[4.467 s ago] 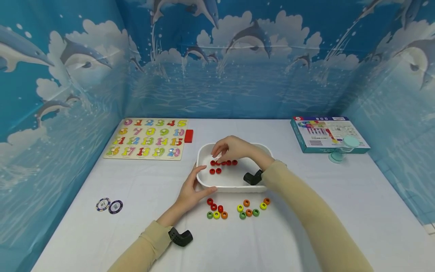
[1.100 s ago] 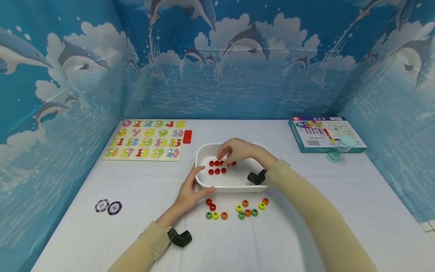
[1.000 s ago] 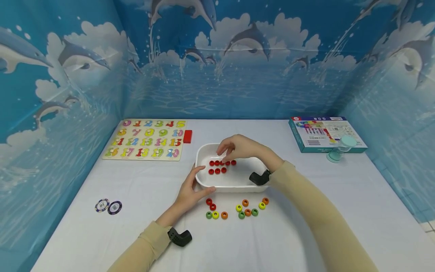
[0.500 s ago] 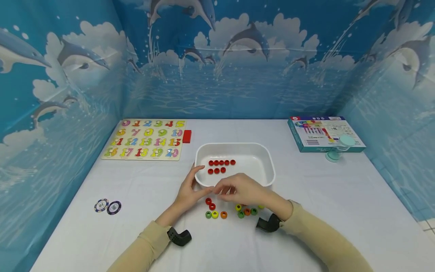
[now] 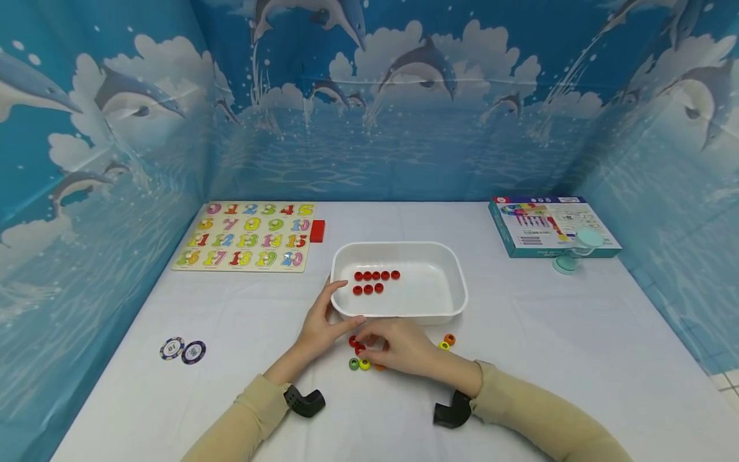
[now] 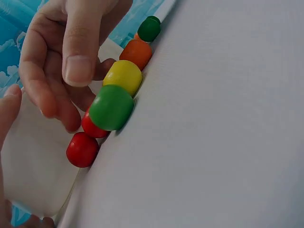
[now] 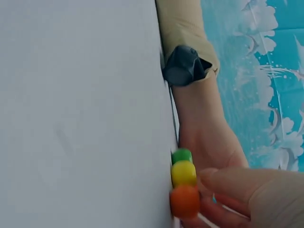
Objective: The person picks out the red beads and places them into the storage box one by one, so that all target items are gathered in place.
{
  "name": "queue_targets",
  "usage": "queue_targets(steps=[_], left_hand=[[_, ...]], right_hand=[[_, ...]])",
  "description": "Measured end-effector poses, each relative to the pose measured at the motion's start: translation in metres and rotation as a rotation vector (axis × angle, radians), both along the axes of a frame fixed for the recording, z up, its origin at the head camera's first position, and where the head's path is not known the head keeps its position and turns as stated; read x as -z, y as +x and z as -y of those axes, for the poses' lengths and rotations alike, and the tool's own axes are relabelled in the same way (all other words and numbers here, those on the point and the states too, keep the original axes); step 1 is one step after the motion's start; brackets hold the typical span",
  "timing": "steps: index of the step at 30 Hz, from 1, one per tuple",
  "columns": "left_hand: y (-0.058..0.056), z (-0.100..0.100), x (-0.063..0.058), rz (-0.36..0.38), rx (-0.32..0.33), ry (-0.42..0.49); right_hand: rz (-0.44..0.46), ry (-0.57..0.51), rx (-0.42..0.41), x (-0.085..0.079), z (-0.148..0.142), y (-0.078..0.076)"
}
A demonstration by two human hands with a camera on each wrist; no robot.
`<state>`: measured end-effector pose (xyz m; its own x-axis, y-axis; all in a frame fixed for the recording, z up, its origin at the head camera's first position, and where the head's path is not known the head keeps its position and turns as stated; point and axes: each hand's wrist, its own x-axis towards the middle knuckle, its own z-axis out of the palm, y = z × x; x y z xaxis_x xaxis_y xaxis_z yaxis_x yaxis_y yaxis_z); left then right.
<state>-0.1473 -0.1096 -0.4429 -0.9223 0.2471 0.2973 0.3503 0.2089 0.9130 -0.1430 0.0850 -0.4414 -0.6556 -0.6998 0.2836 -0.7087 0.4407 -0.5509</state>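
A white plastic tray (image 5: 430, 289) holds red beads in two rows: several in the back row (image 5: 376, 276), three in the front row (image 5: 368, 289). My left hand (image 5: 323, 328) grips its near left corner, thumb along the front wall and index finger over the left rim. In front of the tray my right hand (image 5: 401, 346) reaches over two loose red beads (image 6: 82, 150), its thumb and fingers apart around them. In the left wrist view the thumb hangs free of the beads. Beside them lie a green bead (image 6: 111, 107), a yellow bead (image 6: 124, 75) and an orange bead (image 7: 185, 202).
More orange (image 5: 450, 339) and yellow (image 5: 444, 346) beads lie to the right, partly hidden by the right hand. A number puzzle board (image 5: 242, 237) and red block (image 5: 317, 231) stand back left, poker chips (image 5: 193, 352) left, a game box (image 5: 554, 231) and sand timer (image 5: 577, 250) back right.
My right hand has set a red bead in the tray's front row, let go, and come back to the loose beads. One fewer red bead lies on the table. My left hand stays put.
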Motion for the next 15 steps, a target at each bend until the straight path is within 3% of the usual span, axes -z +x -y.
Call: queue_targets(steps=[2,9,13,15], left_hand=[[-0.001,0.0,0.002,-0.007,0.006,0.007],[-0.014,0.004,0.027,-0.009,0.003,0.006],[-0.014,0.004,0.027,-0.006,-0.001,0.01],[-0.011,0.003,0.021,-0.005,0.0,0.021]], right_hand=[[-0.019,0.013,0.018,0.003,0.002,0.0],[-0.011,0.053,0.057,0.005,0.005,0.001],[-0.023,0.081,0.052,0.003,0.005,0.001],[-0.02,0.097,0.045,-0.001,0.005,0.002]])
